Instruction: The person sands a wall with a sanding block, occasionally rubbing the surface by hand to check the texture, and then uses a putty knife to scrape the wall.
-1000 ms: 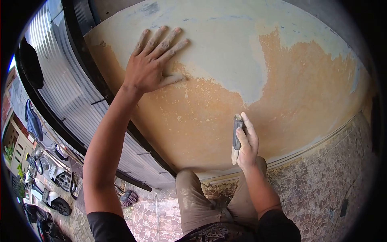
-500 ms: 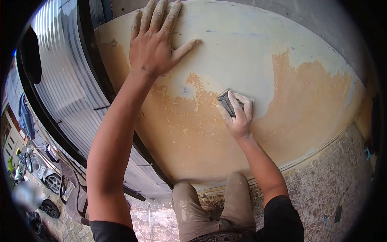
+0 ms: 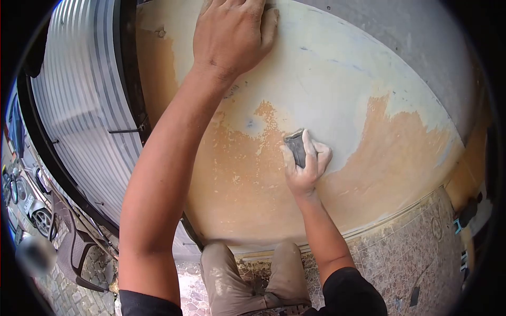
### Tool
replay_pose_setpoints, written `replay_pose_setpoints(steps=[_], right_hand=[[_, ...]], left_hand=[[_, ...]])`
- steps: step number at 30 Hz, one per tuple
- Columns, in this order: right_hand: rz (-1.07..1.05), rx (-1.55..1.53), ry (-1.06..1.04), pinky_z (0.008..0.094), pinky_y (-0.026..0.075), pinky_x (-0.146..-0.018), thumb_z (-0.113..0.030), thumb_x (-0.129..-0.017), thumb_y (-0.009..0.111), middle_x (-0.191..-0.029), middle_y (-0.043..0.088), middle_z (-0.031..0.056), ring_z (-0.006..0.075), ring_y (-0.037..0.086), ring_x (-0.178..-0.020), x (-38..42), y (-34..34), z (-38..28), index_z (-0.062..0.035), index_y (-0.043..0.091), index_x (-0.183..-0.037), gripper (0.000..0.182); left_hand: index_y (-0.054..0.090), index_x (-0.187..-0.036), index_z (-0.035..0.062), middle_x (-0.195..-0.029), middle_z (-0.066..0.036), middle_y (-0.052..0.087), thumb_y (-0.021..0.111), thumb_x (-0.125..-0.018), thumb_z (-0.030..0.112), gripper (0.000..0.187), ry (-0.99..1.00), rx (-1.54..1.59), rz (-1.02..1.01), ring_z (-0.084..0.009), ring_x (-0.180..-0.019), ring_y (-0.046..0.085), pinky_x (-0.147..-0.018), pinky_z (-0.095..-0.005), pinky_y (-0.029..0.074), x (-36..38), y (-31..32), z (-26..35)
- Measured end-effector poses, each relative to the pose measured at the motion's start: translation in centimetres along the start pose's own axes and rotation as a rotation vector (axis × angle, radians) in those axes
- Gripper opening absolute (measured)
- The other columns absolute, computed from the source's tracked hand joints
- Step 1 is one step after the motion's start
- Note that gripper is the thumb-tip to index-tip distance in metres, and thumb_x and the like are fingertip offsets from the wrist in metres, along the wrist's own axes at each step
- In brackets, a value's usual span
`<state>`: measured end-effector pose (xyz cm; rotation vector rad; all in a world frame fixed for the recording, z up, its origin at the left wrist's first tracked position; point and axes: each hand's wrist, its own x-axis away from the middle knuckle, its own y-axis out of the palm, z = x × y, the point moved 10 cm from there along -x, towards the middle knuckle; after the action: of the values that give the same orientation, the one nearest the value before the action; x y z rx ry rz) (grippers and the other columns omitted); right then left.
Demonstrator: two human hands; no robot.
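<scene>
A large curved panel (image 3: 337, 63), with pale filler over patchy orange-tan areas, spreads before me. My right hand (image 3: 308, 158), its fingers whitened with dust, grips a dark grey sanding block (image 3: 297, 149) that seems wrapped in sandpaper. The block rests against the panel where the pale and tan patches meet. Higher up on the left, my left hand (image 3: 232, 34) leans on the pale surface, thumb out to the side. Its fingertips are cut off by the top of the view.
A corrugated sheet (image 3: 79, 100) in a black frame (image 3: 129, 68) stands along the panel's left side. Below lie patterned tiles (image 3: 390, 263). A woven chair (image 3: 76, 247) and a parked motorbike (image 3: 34, 208) are at the lower left. My dusty knees are near the panel's lower edge.
The view has shifted, so the panel sits slightly higher and farther right. My left hand has moved up, its fingers leaving the view. My right hand stays on the sanding block, its wrist turned more upright.
</scene>
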<state>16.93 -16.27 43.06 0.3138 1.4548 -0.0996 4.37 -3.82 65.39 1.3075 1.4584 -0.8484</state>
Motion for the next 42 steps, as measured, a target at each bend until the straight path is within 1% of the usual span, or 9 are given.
replay_pose_setpoints(steps=[9,14,17,23,31,36,38,39,42], right_hand=[[-0.027,-0.029,-0.117,0.0376,0.043,-0.08,-0.034,-0.082,0.087,-0.098,0.056,0.0024,0.0217,0.056,-0.088,-10.7,4.1,-2.4,-0.0083,0.072,-0.123,0.051],[-0.021,0.0,-0.033,0.0377,0.043,-0.08,-0.035,-0.083,0.087,-0.098,0.057,0.0034,0.0222,0.056,-0.087,-0.9,0.6,0.4,-0.0059,0.072,-0.122,0.051],[0.019,-0.008,0.057,0.0384,0.043,-0.081,-0.035,-0.084,0.086,-0.099,0.058,0.0038,0.0226,0.056,-0.087,2.7,-0.6,2.2,-0.0046,0.072,-0.122,0.051],[-0.024,0.003,-0.037,0.0394,0.043,-0.081,-0.041,-0.088,0.08,-0.098,0.055,0.0039,0.024,0.055,-0.09,-9.7,3.3,-0.9,-0.009,0.072,-0.123,0.048],[-0.127,0.016,-0.194,0.0365,0.042,-0.079,-0.039,-0.09,0.079,-0.092,0.057,0.0003,0.0196,0.054,-0.084,-3.4,1.9,-2.7,-0.0097,0.074,-0.122,0.045],[-0.151,0.025,-0.173,0.0391,0.042,-0.08,-0.034,-0.086,0.08,-0.095,0.056,0.002,0.0226,0.055,-0.087,-11.5,4.0,-3.0,-0.0117,0.074,-0.122,0.042],[-0.058,0.017,-0.139,0.0397,0.042,-0.08,-0.03,-0.085,0.079,-0.097,0.056,0.0027,0.0246,0.055,-0.091,-14.4,4.8,-3.6,-0.0124,0.074,-0.122,0.041],[-0.027,0.018,-0.119,0.0401,0.043,-0.081,-0.027,-0.084,0.078,-0.1,0.056,0.0023,0.0247,0.055,-0.093,-14.2,5.0,-3.9,-0.013,0.073,-0.124,0.042],[-0.116,0.035,-0.168,0.04,0.042,-0.082,-0.031,-0.086,0.078,-0.098,0.057,0.0014,0.0235,0.055,-0.091,-9.9,4.8,-5.6,-0.0141,0.073,-0.126,0.044]], left_hand=[[0.064,-0.106,-0.0002,-0.104,-0.016,0.06,0.068,-0.09,0.02,0.027,-0.086,0.012,-0.055,-0.0346,-0.103,0.058,-0.095,-0.0459,0.046,-0.1,0.7,-0.5],[0.064,-0.106,0.0,-0.105,-0.016,0.06,0.07,-0.09,0.022,0.027,-0.092,-0.014,-0.067,-0.0335,-0.105,0.058,-0.098,-0.0457,0.046,-0.3,0.2,-0.4],[0.064,-0.105,0.0007,-0.107,-0.015,0.061,0.07,-0.091,0.022,0.027,-0.123,-0.005,-0.202,-0.0329,-0.107,0.059,-0.101,-0.0454,0.045,-0.9,0.9,-0.8],[0.064,-0.103,0.0011,-0.105,-0.016,0.061,0.07,-0.09,0.021,0.025,-0.086,0.026,-0.15,-0.0349,-0.107,0.059,-0.102,-0.0459,0.044,-0.9,0.5,-0.8],[0.063,-0.105,0.0008,-0.108,-0.018,0.06,0.067,-0.09,0.019,0.024,-0.107,0.066,-0.184,-0.0363,-0.109,0.057,-0.102,-0.0472,0.043,-1.1,0.6,-1.1],[0.064,-0.105,0.0001,-0.109,-0.019,0.06,0.067,-0.089,0.019,0.025,-0.149,0.092,-0.177,-0.0366,-0.109,0.057,-0.102,-0.0475,0.043,-0.9,0.8,-1.4],[0.069,-0.123,0.0149,-0.129,-0.01,0.064,0.066,-0.094,0.038,0.038,-0.206,-0.032,-0.267,-0.0316,-0.126,0.057,-0.113,-0.0446,0.042,-0.2,2.5,-2.4],[0.069,-0.123,0.0149,-0.129,-0.01,0.064,0.066,-0.094,0.038,0.038,-0.207,-0.038,-0.264,-0.0316,-0.126,0.057,-0.113,-0.0446,0.042,-0.1,2.6,-2.4],[0.069,-0.1,0.0069,-0.104,-0.01,0.063,0.068,-0.087,0.021,0.02,-0.136,0.03,-0.013,-0.0304,-0.106,0.061,-0.101,-0.0433,0.047,-0.1,0.1,-1.5]])
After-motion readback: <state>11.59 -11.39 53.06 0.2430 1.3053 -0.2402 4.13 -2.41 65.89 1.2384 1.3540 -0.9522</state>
